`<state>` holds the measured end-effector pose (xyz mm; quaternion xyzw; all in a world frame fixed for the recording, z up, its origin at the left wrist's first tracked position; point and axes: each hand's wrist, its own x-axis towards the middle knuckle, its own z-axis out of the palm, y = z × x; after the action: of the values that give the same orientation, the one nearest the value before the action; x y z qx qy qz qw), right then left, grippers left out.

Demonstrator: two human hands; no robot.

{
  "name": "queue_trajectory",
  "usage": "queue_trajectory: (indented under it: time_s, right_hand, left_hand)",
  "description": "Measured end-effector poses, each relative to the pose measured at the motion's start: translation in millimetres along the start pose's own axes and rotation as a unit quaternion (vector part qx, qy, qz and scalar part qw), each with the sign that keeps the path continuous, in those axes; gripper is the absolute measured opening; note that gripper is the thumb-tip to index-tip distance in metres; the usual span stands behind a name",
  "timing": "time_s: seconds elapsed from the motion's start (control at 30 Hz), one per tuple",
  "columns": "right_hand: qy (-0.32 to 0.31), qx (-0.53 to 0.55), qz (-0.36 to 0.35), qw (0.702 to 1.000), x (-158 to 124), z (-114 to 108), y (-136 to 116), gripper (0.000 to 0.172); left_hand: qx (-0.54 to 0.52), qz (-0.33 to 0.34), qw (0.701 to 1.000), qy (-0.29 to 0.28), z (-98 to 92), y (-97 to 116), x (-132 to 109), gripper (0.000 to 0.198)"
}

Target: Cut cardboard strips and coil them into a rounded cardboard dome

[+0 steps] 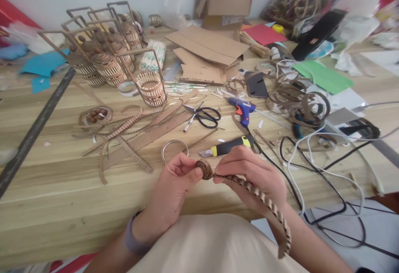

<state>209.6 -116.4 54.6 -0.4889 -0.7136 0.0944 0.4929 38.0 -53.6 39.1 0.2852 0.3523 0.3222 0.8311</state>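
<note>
Both of my hands hold one corrugated cardboard strip [264,204] in front of my chest, above the wooden table's [62,198] near edge. My left hand [174,185] pinches the tightly rolled end [204,169] of the strip between thumb and fingers. My right hand [252,173] grips the strip just beside the roll, and the loose tail hangs down to the right past my wrist. A thin metal ring [174,148] lies on the table just beyond my left hand. A yellow and black utility knife [227,146] lies beyond my right hand.
Scissors [202,115], a blue glue gun [243,109] and loose cardboard strips [137,134] lie mid-table. Small cardboard baskets [106,61] stand at the back left, flat cardboard and a box [224,11] at the back. Coiled strips, a phone [257,84] and cables [311,161] fill the right side.
</note>
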Motion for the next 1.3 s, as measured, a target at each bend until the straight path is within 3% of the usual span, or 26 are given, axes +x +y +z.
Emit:
queue_trajectory:
  time_s: [0.13,0.33,0.43,0.5,0.6,0.67,0.77,0.9,1.03,1.1,1.17,1.23,1.3]
  right_hand:
    - [-0.001,0.014,0.006,1.0,-1.2,0.8,2.3,0.015]
    - [0.002,0.07,0.039,0.997,-0.5,2.3,2.1,0.002]
    - [0.014,0.091,0.18,0.979,1.6,2.6,-0.2,0.018]
    - [-0.01,0.141,0.297,0.945,2.5,3.4,-1.5,0.022]
    - [-0.058,0.219,0.401,0.887,1.4,7.2,-2.9,0.014]
    - [-0.039,0.229,0.439,0.868,-1.2,10.9,-4.2,0.009]
    - [-0.016,0.21,0.403,0.89,-5.6,14.3,-7.3,0.011]
    - [-0.05,0.136,0.313,0.938,-7.6,11.5,-11.1,0.025]
    - [-0.061,0.122,0.308,0.942,-7.6,7.8,-13.0,0.02]
    - [-0.065,0.122,0.309,0.941,-8.1,7.7,-14.2,0.02]
    - [-0.05,0.106,0.303,0.946,-9.1,8.7,-15.5,0.019]
    - [-0.025,0.09,0.296,0.951,-10.4,10.5,-16.3,0.02]
    - [-0.01,0.094,0.291,0.952,-11.5,12.5,-16.3,0.019]
  left_hand:
    - [0.021,-0.006,1.0,-0.016,-0.4,-0.4,-1.1,0.036]
    - [0.052,-0.012,0.998,-0.035,-5.9,-0.1,-5.2,0.031]
    - [0.103,0.019,0.993,-0.046,-6.8,3.4,-7.8,0.025]
    - [0.172,0.068,0.982,-0.048,-7.1,6.3,-9.1,0.021]
    - [0.284,0.152,0.946,-0.037,-8.6,9.4,-10.5,0.018]
    - [0.335,0.204,0.92,-0.015,-9.5,10.3,-11.4,0.017]
    - [0.378,0.246,0.892,-0.001,-9.0,11.1,-13.2,0.017]
    - [0.42,0.269,0.867,-0.02,-6.5,14.1,-16.0,0.018]
    - [0.436,0.289,0.851,-0.052,-7.9,15.7,-17.4,0.018]
    - [0.409,0.268,0.871,-0.057,-9.1,14.1,-17.1,0.015]
    - [0.352,0.221,0.909,-0.032,-8.9,11.3,-16.0,0.014]
    - [0.292,0.171,0.941,-0.001,-7.5,8.8,-14.4,0.029]
    - [0.27,0.143,0.952,-0.002,-5.8,7.8,-13.0,0.031]
